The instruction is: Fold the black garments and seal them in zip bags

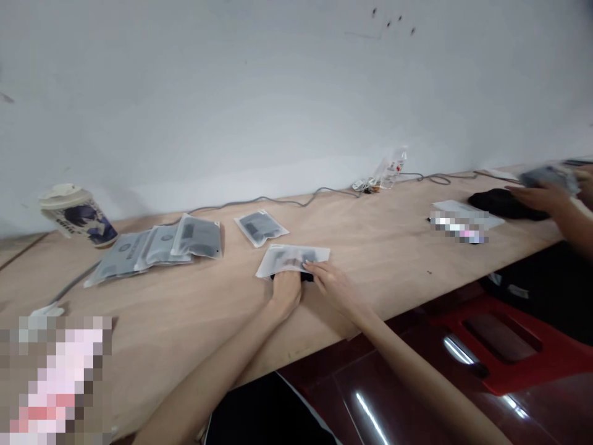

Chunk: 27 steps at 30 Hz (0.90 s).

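In front of me on the wooden table lies a frosted plastic bag (pixel 293 254) with its mouth towards me. My left hand (pixel 287 289) reaches into that mouth, its fingers blurred behind the plastic, along with a soft black item (pixel 306 277), seemingly folded fabric, partly inside. At the bag's right edge, my right hand (pixel 330 278) pinches the plastic with thumb and fingers. Just behind lies a filled bag with dark contents (pixel 260 227). Further left, several similar filled bags (pixel 160 247) overlap in a row.
A paper coffee cup (pixel 78 216) stands at the back left. A grey cable (pixel 278 201) runs along the wall towards a clear plastic packet (pixel 393 172). At right, a co-worker's hands (pixel 549 196) hold a bag near black fabric (pixel 503 203). A red plastic stool (pixel 504 337) is below the table.
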Motion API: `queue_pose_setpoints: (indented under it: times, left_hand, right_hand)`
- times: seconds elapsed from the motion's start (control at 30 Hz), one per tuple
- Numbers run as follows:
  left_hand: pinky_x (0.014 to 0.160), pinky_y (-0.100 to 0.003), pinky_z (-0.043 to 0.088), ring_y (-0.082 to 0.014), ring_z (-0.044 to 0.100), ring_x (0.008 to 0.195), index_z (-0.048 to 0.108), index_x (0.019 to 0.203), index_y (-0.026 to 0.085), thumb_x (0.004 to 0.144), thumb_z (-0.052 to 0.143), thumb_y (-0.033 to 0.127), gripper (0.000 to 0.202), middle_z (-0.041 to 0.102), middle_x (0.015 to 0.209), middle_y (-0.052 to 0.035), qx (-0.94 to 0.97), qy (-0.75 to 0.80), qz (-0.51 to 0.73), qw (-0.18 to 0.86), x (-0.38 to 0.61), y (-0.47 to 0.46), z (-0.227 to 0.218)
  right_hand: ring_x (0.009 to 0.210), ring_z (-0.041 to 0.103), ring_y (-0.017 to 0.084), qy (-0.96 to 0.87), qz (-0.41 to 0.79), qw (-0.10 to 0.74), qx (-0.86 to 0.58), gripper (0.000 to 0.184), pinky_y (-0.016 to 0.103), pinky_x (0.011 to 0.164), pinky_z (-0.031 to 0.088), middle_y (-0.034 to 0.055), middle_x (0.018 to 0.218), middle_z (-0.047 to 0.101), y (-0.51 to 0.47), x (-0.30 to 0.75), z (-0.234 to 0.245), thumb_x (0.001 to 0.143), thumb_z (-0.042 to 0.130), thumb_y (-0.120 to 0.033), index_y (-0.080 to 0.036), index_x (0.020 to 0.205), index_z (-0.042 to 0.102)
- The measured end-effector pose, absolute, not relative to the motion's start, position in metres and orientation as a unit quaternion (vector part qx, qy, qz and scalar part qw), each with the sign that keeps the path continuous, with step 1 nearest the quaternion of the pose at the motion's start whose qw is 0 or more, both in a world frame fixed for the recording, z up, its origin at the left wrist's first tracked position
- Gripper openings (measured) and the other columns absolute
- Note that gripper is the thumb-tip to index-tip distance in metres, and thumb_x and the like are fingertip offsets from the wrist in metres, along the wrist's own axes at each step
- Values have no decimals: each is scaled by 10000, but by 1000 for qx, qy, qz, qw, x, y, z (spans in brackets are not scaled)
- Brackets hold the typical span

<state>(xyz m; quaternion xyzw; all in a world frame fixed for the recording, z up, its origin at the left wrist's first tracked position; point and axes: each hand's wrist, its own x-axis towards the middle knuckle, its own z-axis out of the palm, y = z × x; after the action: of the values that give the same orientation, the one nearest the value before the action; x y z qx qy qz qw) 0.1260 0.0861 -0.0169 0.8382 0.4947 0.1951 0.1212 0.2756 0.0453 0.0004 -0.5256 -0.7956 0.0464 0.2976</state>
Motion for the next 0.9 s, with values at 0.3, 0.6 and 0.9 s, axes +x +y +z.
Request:
queue_pose_setpoints:
  times: [0.3,0.6,0.9]
  left_hand:
    - [863,-402,469,-293,597,1028,473,1224,83,854,392,158,386,619,1124,-177,800,575,154,74,122,77,-5]
    - [878,-400,456,-292,599,1026,471,1249,94,815,388,77,442,623,1134,-180,811,564,135,75,124,76,-8]
    - [1007,-518,322,-317,517,1130,545,1119,132,798,343,10,399,622,1103,-163,755,533,320,209,144,90,-23]
  right_hand:
    - [1132,519,240,-792,-2,313,-524,444,426,942,423,92,1235,570,58,282,-6,801,448,-118,-220,1230,494]
    - [960,514,235,-718,-44,301,-626,422,343,807,406,107,1060,581,66,263,-1,748,373,-23,-173,1123,493]
    - [912,510,217,-730,-24,311,-609,397,322,771,401,101,1063,562,64,267,-5,748,375,-29,-178,1084,526]
